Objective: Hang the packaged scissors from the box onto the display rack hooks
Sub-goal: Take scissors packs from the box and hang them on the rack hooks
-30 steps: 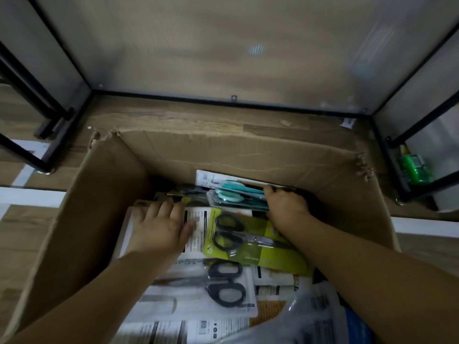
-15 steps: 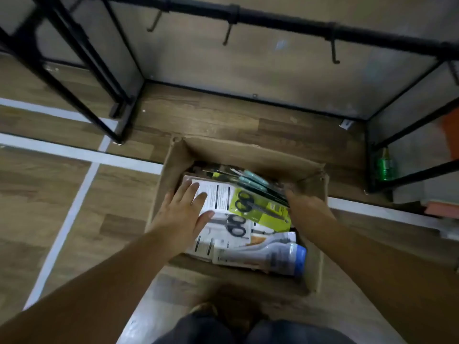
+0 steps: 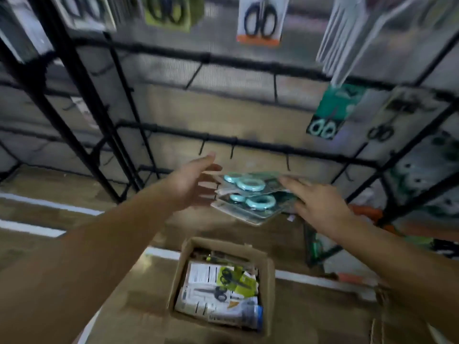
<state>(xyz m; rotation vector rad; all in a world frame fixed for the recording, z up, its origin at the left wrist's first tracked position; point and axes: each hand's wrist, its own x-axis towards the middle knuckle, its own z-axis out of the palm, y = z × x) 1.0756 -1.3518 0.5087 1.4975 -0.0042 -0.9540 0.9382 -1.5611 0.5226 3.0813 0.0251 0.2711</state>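
While the right hand (image 3: 320, 202) grips stacked teal-handled scissors packs (image 3: 250, 197), left hand (image 3: 191, 184) open, fingers spread beside them, brown cardboard box (image 3: 221, 281) below.

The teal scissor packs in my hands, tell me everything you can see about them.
The teal scissor packs are a small stack, at least two, of flat clear blister packs on dark green cards, each showing pale teal ring handles. They lie roughly flat, handles pointing left, held in the air above the cardboard box. The right hand grips their right end; the left hand, fingers open, meets the left edge. Motion blur hides any print.

Teal-handled packaged scissors (image 3: 250, 194), stacked flat
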